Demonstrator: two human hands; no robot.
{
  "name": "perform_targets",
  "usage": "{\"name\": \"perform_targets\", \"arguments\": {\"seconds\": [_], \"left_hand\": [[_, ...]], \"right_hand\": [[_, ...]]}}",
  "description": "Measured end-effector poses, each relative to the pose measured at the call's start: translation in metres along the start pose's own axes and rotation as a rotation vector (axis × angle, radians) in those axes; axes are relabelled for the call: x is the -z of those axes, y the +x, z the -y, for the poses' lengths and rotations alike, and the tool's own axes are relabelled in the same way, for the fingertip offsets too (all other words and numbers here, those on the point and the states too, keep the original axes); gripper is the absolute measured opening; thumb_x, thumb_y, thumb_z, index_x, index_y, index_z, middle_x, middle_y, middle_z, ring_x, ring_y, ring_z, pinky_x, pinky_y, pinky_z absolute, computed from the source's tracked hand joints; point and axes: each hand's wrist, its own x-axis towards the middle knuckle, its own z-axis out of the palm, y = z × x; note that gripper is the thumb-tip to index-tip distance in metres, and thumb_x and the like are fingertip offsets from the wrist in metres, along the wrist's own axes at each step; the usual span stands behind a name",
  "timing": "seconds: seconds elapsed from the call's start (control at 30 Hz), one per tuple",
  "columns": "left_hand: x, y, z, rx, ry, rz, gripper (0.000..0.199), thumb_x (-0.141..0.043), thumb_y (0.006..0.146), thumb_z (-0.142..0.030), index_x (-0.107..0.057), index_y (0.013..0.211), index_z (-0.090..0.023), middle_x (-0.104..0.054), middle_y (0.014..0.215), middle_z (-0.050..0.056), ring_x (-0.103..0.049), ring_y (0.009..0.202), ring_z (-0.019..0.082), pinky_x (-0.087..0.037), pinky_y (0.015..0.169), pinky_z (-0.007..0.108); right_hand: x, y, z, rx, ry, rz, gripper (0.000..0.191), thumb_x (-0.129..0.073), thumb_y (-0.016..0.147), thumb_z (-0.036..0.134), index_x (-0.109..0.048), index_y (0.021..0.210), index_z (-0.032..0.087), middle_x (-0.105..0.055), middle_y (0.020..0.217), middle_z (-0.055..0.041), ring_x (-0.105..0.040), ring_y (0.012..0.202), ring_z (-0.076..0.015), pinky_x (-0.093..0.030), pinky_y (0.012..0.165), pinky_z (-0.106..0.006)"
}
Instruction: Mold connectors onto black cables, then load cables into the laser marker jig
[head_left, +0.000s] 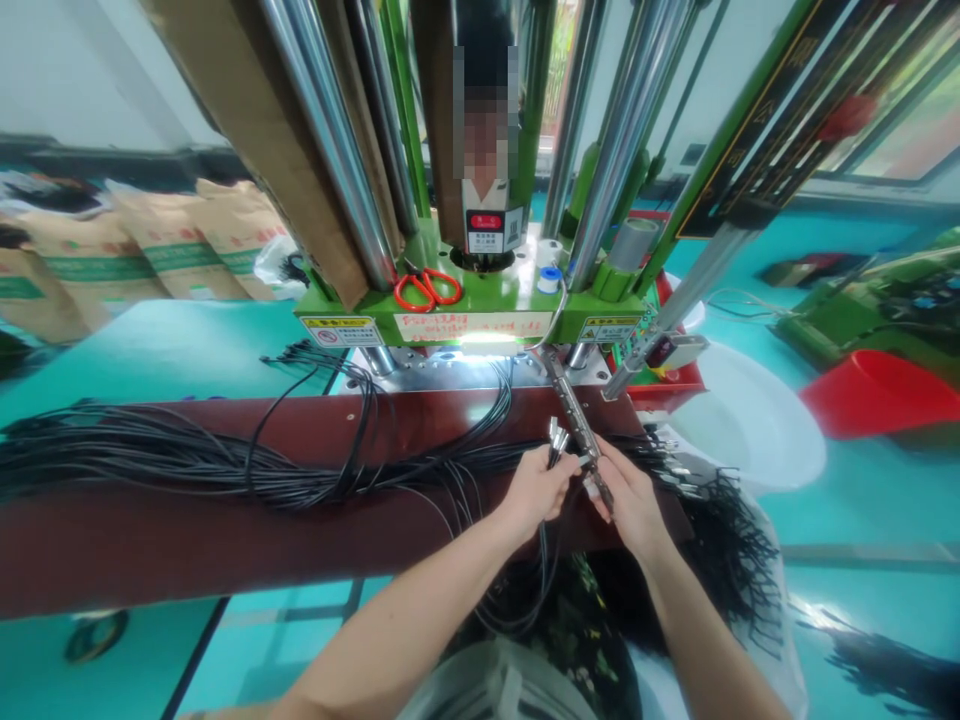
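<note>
My left hand (534, 492) is closed around a small bunch of black cables, whose silvery metal connectors (556, 437) stick up above the thumb. Its fingertips come close to a long narrow metal bar (571, 405) with slots along it. My right hand (631, 492) grips the near end of this bar from the right. The bar slants away from me, its far end at the edge of the lit metal press bed (442, 372). A thick bundle of black cables (300, 475) runs across the brown board (187, 560) to the left of my hands.
A green press (517, 300) with steel columns rises ahead. Red-handled scissors (429, 290) and a blue tape roll (550, 280) lie on it. Heaped black cables (727, 560), a white basin (757, 420) and a red bucket (892, 395) are rightward; paper sacks (165, 240) stand left.
</note>
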Motion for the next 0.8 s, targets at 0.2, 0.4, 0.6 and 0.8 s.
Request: {"name": "perform_targets", "arguments": {"seconds": [0.2, 0.4, 0.6, 0.8], "left_hand": [[0.002, -0.001, 0.004, -0.023, 0.023, -0.017, 0.035, -0.06, 0.069, -0.048, -0.04, 0.069, -0.019, -0.027, 0.04, -0.012, -0.021, 0.029, 0.002, -0.015, 0.029, 0.014], [0.006, 0.002, -0.004, -0.119, -0.015, -0.128, 0.033, -0.048, 0.076, -0.053, -0.034, 0.079, -0.023, -0.031, 0.049, -0.012, -0.022, 0.032, 0.003, -0.015, 0.029, 0.013], [0.01, 0.002, -0.01, -0.014, -0.015, -0.091, 0.027, -0.058, 0.072, -0.041, -0.042, 0.07, -0.019, -0.028, 0.041, -0.012, -0.017, 0.03, 0.001, -0.011, 0.029, 0.013], [0.012, 0.003, -0.01, -0.003, -0.032, -0.074, 0.029, -0.059, 0.07, -0.043, -0.046, 0.068, -0.017, -0.029, 0.041, -0.011, -0.018, 0.03, 0.001, -0.01, 0.028, 0.014]], "right_hand": [[-0.004, -0.002, 0.004, 0.073, -0.19, 0.059, 0.052, -0.05, 0.084, 0.043, -0.047, 0.127, 0.014, -0.051, 0.052, 0.0028, -0.04, 0.039, -0.0067, -0.034, 0.036, -0.018], [-0.002, -0.001, -0.003, 0.016, -0.018, 0.008, 0.049, -0.052, 0.083, 0.043, -0.05, 0.124, 0.017, -0.053, 0.052, 0.0021, -0.038, 0.036, -0.006, -0.029, 0.033, -0.017], [0.001, 0.001, -0.004, 0.003, 0.039, 0.021, 0.048, -0.054, 0.083, 0.042, -0.05, 0.124, 0.017, -0.052, 0.05, 0.0026, -0.037, 0.035, -0.0054, -0.027, 0.032, -0.016], [0.001, 0.002, -0.002, 0.005, 0.002, 0.053, 0.049, -0.054, 0.083, 0.042, -0.05, 0.124, 0.016, -0.053, 0.05, 0.0023, -0.037, 0.035, -0.0057, -0.028, 0.032, -0.016]]}}
